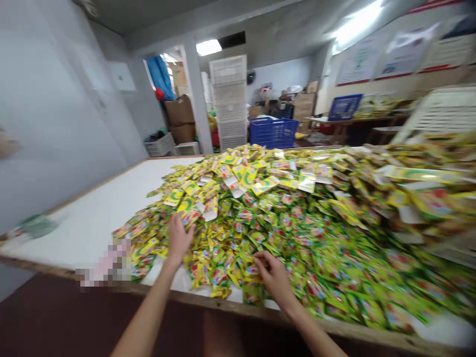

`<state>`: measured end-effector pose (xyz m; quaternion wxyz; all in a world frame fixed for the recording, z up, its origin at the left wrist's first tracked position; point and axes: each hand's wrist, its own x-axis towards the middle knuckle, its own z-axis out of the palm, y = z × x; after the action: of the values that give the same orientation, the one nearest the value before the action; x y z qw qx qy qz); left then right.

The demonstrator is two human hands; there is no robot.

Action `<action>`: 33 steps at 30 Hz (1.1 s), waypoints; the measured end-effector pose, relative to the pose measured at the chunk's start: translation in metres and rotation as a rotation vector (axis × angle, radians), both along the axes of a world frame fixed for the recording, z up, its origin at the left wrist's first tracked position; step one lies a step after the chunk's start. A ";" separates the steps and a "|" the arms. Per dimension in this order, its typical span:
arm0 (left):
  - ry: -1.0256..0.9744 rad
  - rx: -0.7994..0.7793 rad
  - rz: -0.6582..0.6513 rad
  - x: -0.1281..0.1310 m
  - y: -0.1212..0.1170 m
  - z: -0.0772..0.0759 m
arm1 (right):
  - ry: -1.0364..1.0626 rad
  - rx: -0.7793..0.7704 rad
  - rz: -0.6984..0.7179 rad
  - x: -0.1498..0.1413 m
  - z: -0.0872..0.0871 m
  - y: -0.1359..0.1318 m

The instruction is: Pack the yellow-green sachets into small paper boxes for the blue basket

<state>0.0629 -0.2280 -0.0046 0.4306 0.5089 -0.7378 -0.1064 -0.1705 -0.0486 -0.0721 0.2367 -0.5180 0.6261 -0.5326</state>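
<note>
My left hand [180,240] is closed on a small yellow carton [190,214] at the left part of the heap, its thumb and fingers at the near end. My right hand [274,275] is low over the near edge of the heap, thumb and fingertips pinched on a yellow-green sachet [250,265]. Loose green sachets [320,258] with red and blue print spread around and to the right of it. Several open yellow cartons [241,173] with white flaps lie on top of the pile farther back.
The white table [100,213] has a wooden rim. A blurred green translucent item [38,225] lies at its left end. Beyond the table stand a blue crate [273,133] and a tall stack of white crates [229,101]. Yellow cartons [433,198] pile high at right.
</note>
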 end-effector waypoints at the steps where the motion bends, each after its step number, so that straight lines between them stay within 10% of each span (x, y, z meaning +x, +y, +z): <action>1: -0.017 0.012 0.003 0.000 -0.017 0.001 | 0.006 -0.011 0.002 0.004 0.002 0.000; 6: -0.075 0.058 0.032 -0.005 -0.046 -0.005 | 0.016 -0.037 -0.013 0.015 0.012 -0.010; 12: 0.016 0.058 0.154 0.002 -0.001 -0.013 | -0.228 -0.024 -0.097 0.004 0.014 -0.014; 23: 0.873 0.848 -0.401 -0.014 0.134 -0.017 | -0.430 0.131 0.094 -0.035 0.018 0.025; 33: 0.964 0.995 -0.511 -0.038 0.163 -0.025 | -0.079 0.135 0.077 -0.018 0.006 -0.013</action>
<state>0.0250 -0.0655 -0.0295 0.3868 0.3530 -0.4267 -0.7373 -0.1887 -0.0613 -0.0660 0.3160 -0.5032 0.6301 -0.4999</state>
